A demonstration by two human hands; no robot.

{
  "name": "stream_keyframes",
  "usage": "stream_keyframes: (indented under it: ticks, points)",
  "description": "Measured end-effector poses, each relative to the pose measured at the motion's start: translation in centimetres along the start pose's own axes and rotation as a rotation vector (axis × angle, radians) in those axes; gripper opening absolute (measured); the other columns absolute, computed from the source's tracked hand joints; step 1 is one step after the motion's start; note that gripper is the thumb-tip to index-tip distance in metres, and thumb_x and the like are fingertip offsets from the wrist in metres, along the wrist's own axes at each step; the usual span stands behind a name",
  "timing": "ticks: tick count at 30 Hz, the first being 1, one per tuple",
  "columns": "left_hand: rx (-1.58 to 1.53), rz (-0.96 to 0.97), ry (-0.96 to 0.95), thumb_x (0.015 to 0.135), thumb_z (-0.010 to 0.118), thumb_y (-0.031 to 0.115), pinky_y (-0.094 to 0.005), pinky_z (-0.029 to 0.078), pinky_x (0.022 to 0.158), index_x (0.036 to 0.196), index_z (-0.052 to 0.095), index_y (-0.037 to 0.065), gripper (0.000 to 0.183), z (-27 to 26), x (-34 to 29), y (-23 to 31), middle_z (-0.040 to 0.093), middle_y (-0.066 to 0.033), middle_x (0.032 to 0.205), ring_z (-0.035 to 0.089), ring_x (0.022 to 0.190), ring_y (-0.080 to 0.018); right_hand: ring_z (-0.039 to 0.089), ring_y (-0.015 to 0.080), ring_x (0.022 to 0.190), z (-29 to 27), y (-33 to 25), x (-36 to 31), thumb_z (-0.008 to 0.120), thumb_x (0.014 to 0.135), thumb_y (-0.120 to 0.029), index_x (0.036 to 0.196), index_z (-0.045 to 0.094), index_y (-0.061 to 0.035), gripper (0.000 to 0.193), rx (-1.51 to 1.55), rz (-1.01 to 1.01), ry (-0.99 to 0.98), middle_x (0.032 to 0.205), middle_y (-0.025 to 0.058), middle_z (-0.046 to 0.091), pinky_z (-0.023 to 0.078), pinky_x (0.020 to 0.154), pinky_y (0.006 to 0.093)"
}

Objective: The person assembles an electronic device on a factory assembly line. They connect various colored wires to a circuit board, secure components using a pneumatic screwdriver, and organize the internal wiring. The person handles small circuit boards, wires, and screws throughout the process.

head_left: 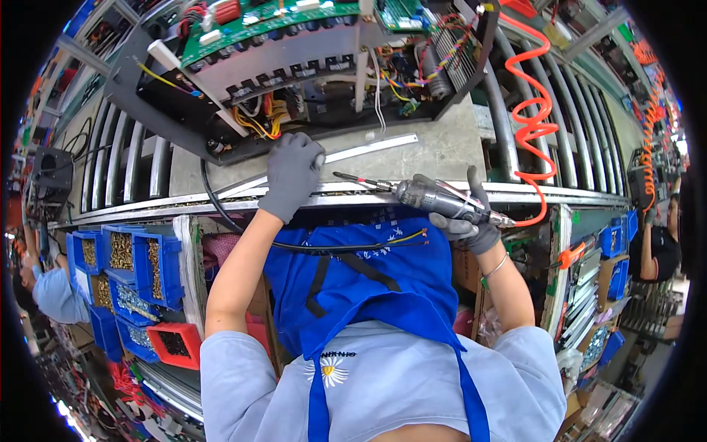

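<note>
My left hand (291,177), in a grey glove, is closed by the front edge of an open black equipment chassis (177,140). A thin pale metal strip (375,146) passes beneath that hand. Whatever its curled fingers hold is hidden. My right hand (480,237), gloved too, is wrapped round an air screwdriver (434,199), whose bit points left toward the left hand. A red coiled hose (536,131) joins the tool's rear end. Inside the chassis are a green circuit board (265,33) and bundles of coloured wires (269,127).
The chassis stands on a grey board (449,151) over roller conveyors (574,125). A black cable (213,195) loops down across my blue apron. Blue bins (158,269) of screws and a red bin (175,345) sit at left. Other people work at both sides.
</note>
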State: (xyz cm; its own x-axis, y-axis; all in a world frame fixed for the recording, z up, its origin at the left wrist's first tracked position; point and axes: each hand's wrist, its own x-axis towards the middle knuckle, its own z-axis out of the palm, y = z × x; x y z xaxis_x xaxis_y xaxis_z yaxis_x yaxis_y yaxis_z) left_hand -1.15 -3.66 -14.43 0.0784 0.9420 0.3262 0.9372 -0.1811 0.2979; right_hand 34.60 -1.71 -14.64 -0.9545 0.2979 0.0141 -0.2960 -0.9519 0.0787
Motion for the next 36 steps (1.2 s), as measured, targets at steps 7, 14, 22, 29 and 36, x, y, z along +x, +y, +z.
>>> stream_keyframes:
  ticks: [7,14,22,29,36]
  points:
    - [-0.486,0.028,-0.097,0.083,0.067,0.011,-0.0326,0.047,0.071,0.095,0.063,0.0,0.017,-9.3,-0.2,1.4,0.057,-0.0122,0.088,0.058,0.078,-0.0286,0.036,0.0085,0.049,-1.0,-0.9,2.4,0.049,0.091,-0.064,0.15,0.028,-0.0079,0.084,0.05,-0.187,-0.015,0.102,0.0291,0.053,0.037,0.035,0.0171]
    - [-0.958,-0.216,-0.541,0.085,0.066,0.01,-0.0241,0.046,0.055,0.096,0.065,0.0,0.014,-14.1,0.0,5.9,0.058,-0.0054,0.082,0.057,0.065,-0.0114,0.056,0.0182,0.068,-0.5,3.1,10.4,0.054,0.093,-0.03,0.113,0.052,-0.0029,0.033,0.143,-0.539,0.291,0.091,0.0111,0.06,0.05,0.064,0.0354]
    - [-1.057,-0.372,-0.985,0.091,0.063,0.025,-0.0203,0.047,0.051,0.102,0.066,0.001,0.026,-18.0,0.2,8.3,0.065,-0.003,0.074,0.058,0.059,-0.0064,0.063,0.0194,0.099,8.3,7.8,8.3,0.064,0.089,-0.02,0.148,0.031,-0.0019,0.069,-1.085,-0.464,0.407,0.125,0.0184,0.056,0.053,0.084,0.0308]
    - [-0.694,0.083,-0.697,0.093,0.063,0.027,-0.0258,0.049,0.056,0.103,0.065,0.003,0.026,-21.7,5.7,9.8,0.066,-0.0069,0.085,0.062,0.065,-0.0128,0.06,0.0148,0.069,15.5,7.8,7.6,0.063,0.089,-0.044,0.118,0.059,0.0003,0.053,-1.428,-0.956,0.138,0.091,0.0151,0.064,0.049,0.059,0.0276]
    - [0.42,0.218,0.851,0.082,0.074,0.028,-0.0397,0.046,0.092,0.113,0.067,0.015,0.034,-28.0,8.1,-0.2,0.066,-0.006,0.11,0.059,0.105,-0.0261,0.059,0.013,0.072,18.8,2.0,10.4,0.05,0.102,-0.026,0.121,0.055,0.0057,0.038,-0.906,-1.339,0.203,0.094,0.0119,0.063,0.047,0.057,0.0231]
